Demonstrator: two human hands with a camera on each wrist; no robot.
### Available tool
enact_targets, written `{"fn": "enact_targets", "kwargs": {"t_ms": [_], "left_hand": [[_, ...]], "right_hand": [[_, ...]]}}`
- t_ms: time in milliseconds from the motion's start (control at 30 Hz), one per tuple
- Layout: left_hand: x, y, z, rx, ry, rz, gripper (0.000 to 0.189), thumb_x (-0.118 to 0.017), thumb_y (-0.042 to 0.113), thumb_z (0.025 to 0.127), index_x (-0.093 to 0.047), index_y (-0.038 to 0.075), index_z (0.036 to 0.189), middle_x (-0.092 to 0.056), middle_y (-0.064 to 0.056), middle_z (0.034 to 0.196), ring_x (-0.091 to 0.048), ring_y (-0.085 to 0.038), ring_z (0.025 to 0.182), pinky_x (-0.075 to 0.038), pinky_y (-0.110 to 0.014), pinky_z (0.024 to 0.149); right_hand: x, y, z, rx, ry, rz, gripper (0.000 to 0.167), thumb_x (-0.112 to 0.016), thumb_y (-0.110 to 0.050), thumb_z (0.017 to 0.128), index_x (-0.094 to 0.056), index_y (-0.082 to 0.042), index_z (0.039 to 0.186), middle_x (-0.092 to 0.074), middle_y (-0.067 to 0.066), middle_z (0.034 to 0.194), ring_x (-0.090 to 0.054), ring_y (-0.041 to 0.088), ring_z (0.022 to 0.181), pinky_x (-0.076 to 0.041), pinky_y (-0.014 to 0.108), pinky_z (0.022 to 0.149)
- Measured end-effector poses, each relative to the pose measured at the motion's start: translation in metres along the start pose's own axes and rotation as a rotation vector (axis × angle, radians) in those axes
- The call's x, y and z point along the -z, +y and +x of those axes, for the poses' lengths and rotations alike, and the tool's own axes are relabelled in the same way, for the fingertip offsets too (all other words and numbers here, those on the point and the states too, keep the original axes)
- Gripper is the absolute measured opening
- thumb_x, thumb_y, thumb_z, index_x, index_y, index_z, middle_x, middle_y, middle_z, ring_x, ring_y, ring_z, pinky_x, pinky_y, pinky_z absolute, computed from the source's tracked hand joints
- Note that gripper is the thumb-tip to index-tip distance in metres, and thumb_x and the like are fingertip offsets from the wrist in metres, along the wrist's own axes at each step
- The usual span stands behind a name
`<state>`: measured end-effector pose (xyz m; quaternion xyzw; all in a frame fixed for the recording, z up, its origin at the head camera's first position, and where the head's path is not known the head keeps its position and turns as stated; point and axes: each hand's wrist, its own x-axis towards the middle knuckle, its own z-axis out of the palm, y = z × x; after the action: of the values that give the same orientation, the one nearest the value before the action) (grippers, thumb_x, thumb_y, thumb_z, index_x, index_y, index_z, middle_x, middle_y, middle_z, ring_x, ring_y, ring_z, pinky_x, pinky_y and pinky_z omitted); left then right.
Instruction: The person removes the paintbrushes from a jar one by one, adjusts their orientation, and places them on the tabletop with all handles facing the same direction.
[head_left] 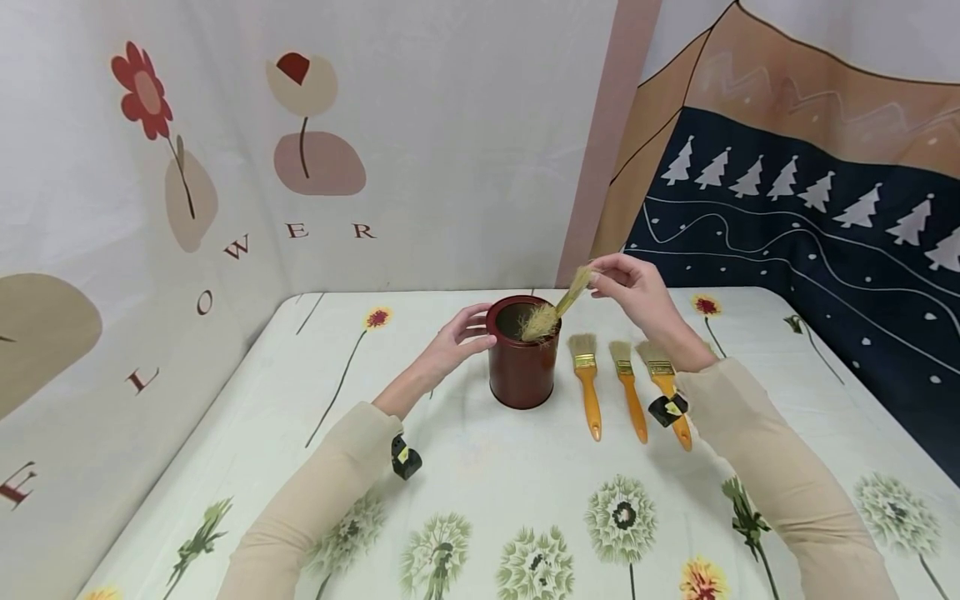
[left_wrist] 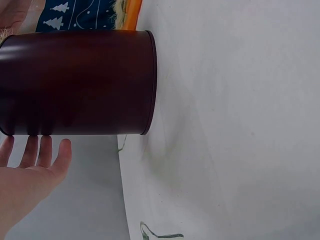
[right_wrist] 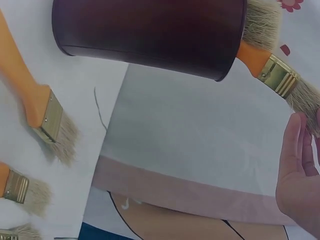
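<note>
A dark red-brown can stands upright with its mouth facing up. My left hand rests its fingertips against the can's left side near the rim; in the left wrist view the fingers are fairly straight. My right hand pinches the bristles of a paintbrush above the can's right rim. That brush is tilted, bristles up, its orange handle reaching down behind another bristle clump at the can's mouth. The handle's lower end is hidden.
To the can's right lie a wide paintbrush, a narrower paintbrush and a third paintbrush, partly covered by my right wrist. They rest on a flower-patterned cloth. Printed curtains stand behind the table.
</note>
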<state>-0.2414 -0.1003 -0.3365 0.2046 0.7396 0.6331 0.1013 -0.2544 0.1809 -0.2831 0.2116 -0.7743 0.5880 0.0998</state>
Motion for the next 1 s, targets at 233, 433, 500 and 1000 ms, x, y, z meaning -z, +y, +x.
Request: {"fn": "enact_targets", "kwargs": {"t_ms": [233,433,500,1000], "left_hand": [[0.0,-0.001,0.001,0.006,0.008,0.001,0.055,-0.057,0.012,0.086,-0.032,0.009,0.135,-0.037,-0.014,0.13,-0.036,-0.027,0.118,-0.033,-0.041,0.094],[0.0,-0.001,0.001,0.002,0.007,0.006,0.055,-0.057,0.012,0.087,-0.032,0.009,0.135,-0.037,-0.014,0.131,-0.035,-0.028,0.118,-0.033,-0.041,0.094],[0.0,-0.001,0.001,0.005,0.007,0.008,0.055,-0.057,0.013,0.086,-0.032,0.009,0.135,-0.037,-0.014,0.131,-0.035,-0.027,0.118,-0.033,-0.041,0.094],[0.0,0.002,-0.001,0.0,-0.003,0.016,0.055,-0.057,0.014,0.087,-0.031,0.008,0.135,-0.037,-0.014,0.13,-0.034,-0.028,0.119,-0.033,-0.041,0.094]], "right_hand": [[0.007,0.0,0.001,0.067,0.038,0.042,0.02,-0.057,-0.013,0.087,-0.058,0.001,0.1,-0.06,0.005,0.089,-0.057,0.016,0.078,-0.048,0.021,0.071],[0.012,-0.004,0.003,0.076,0.087,0.061,0.015,-0.058,-0.013,0.086,-0.06,-0.003,0.097,-0.061,0.003,0.086,-0.057,0.02,0.078,-0.048,0.019,0.07],[0.013,-0.005,0.003,0.077,0.098,0.071,0.014,-0.058,-0.012,0.086,-0.06,-0.004,0.097,-0.061,0.003,0.086,-0.057,0.02,0.078,-0.048,0.02,0.07],[0.026,-0.014,0.003,0.115,0.173,0.206,0.012,-0.059,-0.007,0.084,-0.061,-0.003,0.095,-0.06,0.007,0.089,-0.058,0.016,0.079,-0.047,0.019,0.071]]}}
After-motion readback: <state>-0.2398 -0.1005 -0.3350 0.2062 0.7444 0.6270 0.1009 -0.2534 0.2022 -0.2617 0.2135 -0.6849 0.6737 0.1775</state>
